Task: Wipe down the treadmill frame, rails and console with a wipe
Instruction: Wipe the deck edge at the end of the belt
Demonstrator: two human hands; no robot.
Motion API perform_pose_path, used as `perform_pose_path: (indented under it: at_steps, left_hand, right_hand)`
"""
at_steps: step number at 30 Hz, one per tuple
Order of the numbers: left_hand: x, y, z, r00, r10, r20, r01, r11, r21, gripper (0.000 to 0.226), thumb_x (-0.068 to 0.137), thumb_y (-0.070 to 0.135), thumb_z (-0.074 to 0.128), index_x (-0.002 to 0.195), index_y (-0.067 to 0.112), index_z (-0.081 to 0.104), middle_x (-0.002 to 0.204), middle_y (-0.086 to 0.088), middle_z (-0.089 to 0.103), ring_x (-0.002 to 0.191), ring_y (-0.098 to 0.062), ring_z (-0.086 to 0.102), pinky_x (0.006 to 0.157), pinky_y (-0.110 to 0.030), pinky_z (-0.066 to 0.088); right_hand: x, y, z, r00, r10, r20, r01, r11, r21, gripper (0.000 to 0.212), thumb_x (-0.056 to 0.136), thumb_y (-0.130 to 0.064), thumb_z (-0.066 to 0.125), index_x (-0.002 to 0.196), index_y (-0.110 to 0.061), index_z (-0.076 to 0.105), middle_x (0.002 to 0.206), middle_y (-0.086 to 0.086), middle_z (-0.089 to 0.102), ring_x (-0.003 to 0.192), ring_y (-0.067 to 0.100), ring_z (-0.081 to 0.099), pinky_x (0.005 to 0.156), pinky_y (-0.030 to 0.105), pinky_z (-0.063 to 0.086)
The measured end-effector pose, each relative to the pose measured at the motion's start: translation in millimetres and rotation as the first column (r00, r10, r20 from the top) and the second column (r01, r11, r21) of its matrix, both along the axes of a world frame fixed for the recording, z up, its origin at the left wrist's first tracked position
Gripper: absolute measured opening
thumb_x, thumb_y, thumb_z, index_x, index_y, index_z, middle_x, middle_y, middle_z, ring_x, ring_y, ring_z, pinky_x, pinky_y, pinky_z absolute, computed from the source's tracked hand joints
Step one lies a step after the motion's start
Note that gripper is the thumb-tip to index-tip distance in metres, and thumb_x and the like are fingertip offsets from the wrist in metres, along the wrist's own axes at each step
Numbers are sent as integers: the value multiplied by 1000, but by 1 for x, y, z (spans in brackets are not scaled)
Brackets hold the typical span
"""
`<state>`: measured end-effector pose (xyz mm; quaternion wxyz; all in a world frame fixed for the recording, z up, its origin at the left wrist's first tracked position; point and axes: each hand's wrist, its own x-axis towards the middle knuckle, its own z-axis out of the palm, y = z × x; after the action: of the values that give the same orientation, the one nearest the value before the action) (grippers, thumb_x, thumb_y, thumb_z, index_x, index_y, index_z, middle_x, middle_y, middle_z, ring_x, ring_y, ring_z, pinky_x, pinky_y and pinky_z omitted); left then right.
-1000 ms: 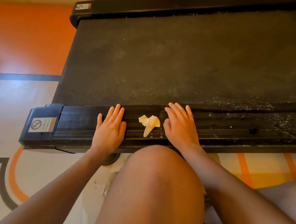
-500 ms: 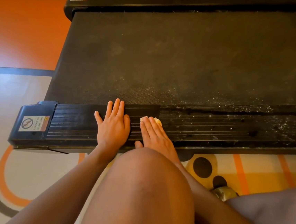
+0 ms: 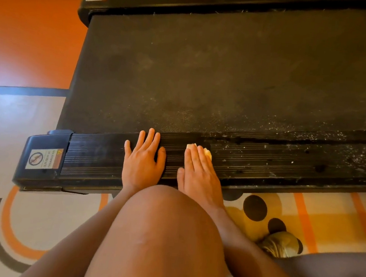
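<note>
One small crumpled pale-yellow wipe (image 3: 208, 153) now lies pinned under the straight fingers of the right hand (image 3: 198, 173); a second ago it lay loose between the hands. The wiping stroke can likely begin. The left hand (image 3: 141, 163) rests flat just beside, holding nothing. Both bear on the black ribbed plastic side rail (image 3: 264, 166). Right of the grip the rail carries white specks (image 3: 310, 154); left of it the ribs look cleaner.
</note>
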<state>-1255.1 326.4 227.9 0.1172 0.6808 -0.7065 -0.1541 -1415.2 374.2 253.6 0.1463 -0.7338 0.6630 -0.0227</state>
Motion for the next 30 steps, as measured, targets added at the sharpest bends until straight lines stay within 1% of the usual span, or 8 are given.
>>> perform_pose_path:
  at_steps: [3,9,14,17,23,25,28,30]
  left_hand:
    - [-2,1,-1,1000,13,0,-13,1000,-6,54,108,48,28,158,29,30,166,6,20,155,-19,10,119,-44,-8]
    - [-2,3,-1,999,24,-33,-25,999,-31,51,108,44,33,156,28,35,165,4,24,155,-20,14,121,-45,-5]
    - [-3,3,-3,999,24,-27,-25,998,-60,50,107,44,35,155,27,39,164,2,27,155,-22,17,122,-48,-1]
    - [-1,4,-6,1000,12,-23,-14,996,-86,47,108,42,38,152,26,44,163,-1,32,154,-24,21,122,-51,3]
    - [0,3,-8,1000,6,-7,-7,996,-86,55,104,49,29,150,26,47,162,-3,36,153,-26,25,123,-54,9]
    - [0,3,-7,1000,5,-13,-6,996,-93,56,103,49,28,150,26,48,161,-3,36,153,-26,25,123,-56,11]
    - [-1,4,-7,1000,13,-19,-14,995,-101,56,103,50,28,149,27,49,161,-3,37,152,-27,26,123,-57,13]
    - [0,3,-8,1000,13,-16,-14,995,-103,56,103,51,27,149,27,48,161,-3,37,152,-27,26,123,-57,12]
  right_hand:
    - [-6,-32,7,999,6,-32,-5,1000,13,57,112,-33,22,163,-8,11,171,12,10,158,26,4,129,43,9]
    - [-3,-24,0,999,-19,-41,21,999,32,60,111,-39,21,164,-13,7,171,7,2,158,22,-3,125,37,-10]
    - [-2,17,-5,998,15,-68,-13,999,29,62,102,-40,31,152,-6,44,159,14,41,148,31,38,119,44,11]
    - [-1,-8,4,999,-1,-50,5,997,71,60,111,-41,23,163,-13,12,171,7,7,158,23,4,124,37,-9]
    - [1,-33,3,998,-35,-42,38,998,50,62,111,-43,21,163,-14,6,172,5,0,158,22,-4,125,37,-8]
    - [-2,-11,0,998,-8,-66,12,998,60,62,110,-42,23,162,-12,10,170,7,3,158,24,3,121,37,-8]
    - [-6,14,-4,998,32,-45,-29,998,61,63,100,-40,30,147,-2,50,154,17,47,142,34,47,116,47,26]
    - [-7,11,-3,999,20,-41,-17,998,63,63,102,-43,28,152,-6,41,158,14,42,147,30,39,119,44,16]
